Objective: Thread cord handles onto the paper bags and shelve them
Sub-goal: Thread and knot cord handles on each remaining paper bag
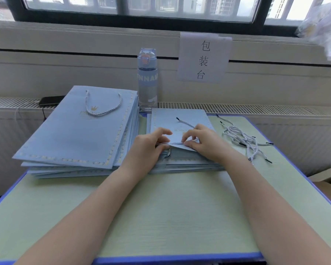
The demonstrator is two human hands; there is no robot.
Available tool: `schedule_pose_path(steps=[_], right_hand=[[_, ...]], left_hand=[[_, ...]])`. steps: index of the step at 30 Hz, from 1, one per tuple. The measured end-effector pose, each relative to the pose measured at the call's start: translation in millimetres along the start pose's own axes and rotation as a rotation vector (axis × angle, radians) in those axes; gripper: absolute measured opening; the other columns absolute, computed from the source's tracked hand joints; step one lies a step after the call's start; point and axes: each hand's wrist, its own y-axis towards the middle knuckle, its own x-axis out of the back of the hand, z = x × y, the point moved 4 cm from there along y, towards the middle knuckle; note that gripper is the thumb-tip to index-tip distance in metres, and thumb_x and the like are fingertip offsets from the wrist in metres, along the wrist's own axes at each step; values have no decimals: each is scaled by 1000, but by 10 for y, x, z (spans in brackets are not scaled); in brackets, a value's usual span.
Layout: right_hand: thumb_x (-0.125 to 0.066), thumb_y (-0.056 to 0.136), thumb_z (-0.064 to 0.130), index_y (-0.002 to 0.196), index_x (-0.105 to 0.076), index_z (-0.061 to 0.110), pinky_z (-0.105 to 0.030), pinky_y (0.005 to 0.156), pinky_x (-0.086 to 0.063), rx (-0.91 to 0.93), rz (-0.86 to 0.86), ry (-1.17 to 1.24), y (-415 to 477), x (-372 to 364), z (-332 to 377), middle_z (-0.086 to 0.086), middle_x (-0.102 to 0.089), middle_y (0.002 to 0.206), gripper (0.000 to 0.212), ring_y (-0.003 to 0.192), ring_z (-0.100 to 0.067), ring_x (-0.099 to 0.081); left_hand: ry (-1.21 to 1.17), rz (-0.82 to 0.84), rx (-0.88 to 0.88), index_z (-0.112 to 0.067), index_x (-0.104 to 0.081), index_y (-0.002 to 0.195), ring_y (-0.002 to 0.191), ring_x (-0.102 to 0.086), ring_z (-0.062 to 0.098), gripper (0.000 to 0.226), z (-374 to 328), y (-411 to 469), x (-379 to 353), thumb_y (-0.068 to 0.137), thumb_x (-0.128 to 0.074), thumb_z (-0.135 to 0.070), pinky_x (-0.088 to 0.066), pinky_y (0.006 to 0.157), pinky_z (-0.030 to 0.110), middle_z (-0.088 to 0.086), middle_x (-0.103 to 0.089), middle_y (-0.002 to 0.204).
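Head view showed both hands working at the lower edge of the top paper bag, which lay flat on a stack of like bags at the middle of the frame, on the green tabletop. The left hand gripped that edge, thumb on top and fingers curled beneath, apparently lifting the paper a little. The right hand was pinched on the cord just where it met the same edge.

Between the two hands a short stretch of cord ran left to right along the bag's edge. One black-tipped end hung just below the left hand; the other lay on the bag's face, pointing toward the upper left, above the right hand. Judging by this, the hanging tip was the left hand's to take, and the far one the right's. Whether either tip had passed through a hole could not be told, since the fingers covered the spot.

Finished bags, the top one with a looped handle, were piled at the left of the frame. Loose cords lay tangled at the right, near the right hand.
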Motion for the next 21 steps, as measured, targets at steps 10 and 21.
schedule_pose_path(steps=[10, 21], right_hand=[[-42, 99, 16, 101, -51, 15, -33, 74, -39, -160, -58, -57, -9, 148, -203, 0, -54, 96, 9, 86, -20, -47], [-55, 94, 9, 107, -71, 6, -17, 69, -28, -205, -362, -16, -114, 479, -554, -12, -64, 98, 21, 94, -25, -56]], left_hand=[[122, -61, -120, -5, -75, 90, 72, -65, 6, 15, -3, 1, -32, 82, -67, 5, -38, 69, -5, 5, -74, 81], [192, -152, -199, -6, -73, 89, 67, -67, 15, 16, -9, 15, 30, 82, -66, 6, -49, 65, 18, 3, -72, 76]])
